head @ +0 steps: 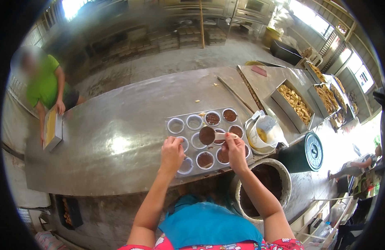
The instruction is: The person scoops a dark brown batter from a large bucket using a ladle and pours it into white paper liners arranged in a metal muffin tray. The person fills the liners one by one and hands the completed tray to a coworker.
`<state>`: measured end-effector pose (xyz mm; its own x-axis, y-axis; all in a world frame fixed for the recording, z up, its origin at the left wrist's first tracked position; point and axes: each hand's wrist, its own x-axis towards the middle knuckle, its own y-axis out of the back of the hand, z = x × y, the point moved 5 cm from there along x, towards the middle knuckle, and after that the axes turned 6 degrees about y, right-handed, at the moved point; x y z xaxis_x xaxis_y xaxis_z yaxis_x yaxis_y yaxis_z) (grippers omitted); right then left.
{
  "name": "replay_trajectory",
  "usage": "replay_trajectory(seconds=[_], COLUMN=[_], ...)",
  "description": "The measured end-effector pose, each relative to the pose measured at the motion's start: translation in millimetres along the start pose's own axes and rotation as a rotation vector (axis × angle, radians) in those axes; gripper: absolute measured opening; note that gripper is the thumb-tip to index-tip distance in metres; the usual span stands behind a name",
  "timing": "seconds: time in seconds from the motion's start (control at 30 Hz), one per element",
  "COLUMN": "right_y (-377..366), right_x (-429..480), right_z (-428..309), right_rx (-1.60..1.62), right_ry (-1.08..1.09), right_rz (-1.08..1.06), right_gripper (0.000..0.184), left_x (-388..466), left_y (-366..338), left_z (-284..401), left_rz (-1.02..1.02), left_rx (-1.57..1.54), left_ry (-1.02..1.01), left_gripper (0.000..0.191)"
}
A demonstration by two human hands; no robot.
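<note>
My right hand (237, 151) grips the pale handle of a measuring scoop (207, 135) full of brown batter, held over a metal muffin pan (192, 179). My left hand (173, 152) has its fingertips pinched at the rim of a white paper liner (185, 144) on the pan's left side. Several liners on the right hold batter, such as the front one (205, 160). Liners toward the left, like the far corner one (175, 125), show no batter. At my right, below the table edge, stands a large bucket (287, 187) of dark batter, partly hidden by my right forearm.
A white plastic pitcher (269, 128) with yellow residue stands right of the pan. Behind it lie a wooden stick (234, 92) and a metal tray of baked pieces (294, 104). A green lidded bin (304, 153) is beyond the table. At far left, a co-worker (48, 81) holds a rectangular pan (55, 129).
</note>
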<state>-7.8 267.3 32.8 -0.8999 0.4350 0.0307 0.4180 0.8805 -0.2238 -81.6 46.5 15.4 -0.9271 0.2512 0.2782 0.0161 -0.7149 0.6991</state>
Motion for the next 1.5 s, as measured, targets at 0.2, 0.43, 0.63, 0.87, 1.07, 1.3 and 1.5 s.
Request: replay_trajectory(seconds=[0.2, 0.43, 0.63, 0.87, 1.07, 1.3, 1.5], right_y=[-33.1, -43.2, -44.3, -41.3, -30.3, -31.4, -44.8], right_x=[-5.7, -12.7, -20.7, -24.5, -20.8, -25.6, -27.2], right_z=[-12.2, -24.2, -39.5, -26.2, -6.3, -4.4, 17.6], right_rx=[-0.671, -0.794, -0.884, -0.933, -0.831, -0.815, -0.913], right_ry=[0.513, 0.692, 0.815, 0.847, 0.691, 0.755, 0.802], right_rz=[-0.171, -0.231, -0.243, -0.223, -0.103, -0.059, -0.198], right_gripper=[0.015, 0.013, 0.016, 0.017, 0.014, 0.016, 0.019], left_x=[-6.5, -7.4, 1.3, 8.9, 11.0, 6.7, -0.6], left_y=[7.4, -6.0, -20.1, -33.0, -43.3, -39.4, -22.6], left_z=[-6.3, 0.0, 9.8, 11.6, 8.7, 7.6, 1.6], left_rz=[-0.007, -0.008, -0.029, -0.098, -0.150, -0.132, -0.056], left_rx=[-0.034, -0.058, -0.024, 0.035, 0.089, 0.057, 0.071], left_ry=[0.025, -0.080, -0.207, -0.260, -0.278, -0.277, -0.173], left_gripper=[0.015, 0.015, 0.017, 0.016, 0.013, 0.014, 0.018])
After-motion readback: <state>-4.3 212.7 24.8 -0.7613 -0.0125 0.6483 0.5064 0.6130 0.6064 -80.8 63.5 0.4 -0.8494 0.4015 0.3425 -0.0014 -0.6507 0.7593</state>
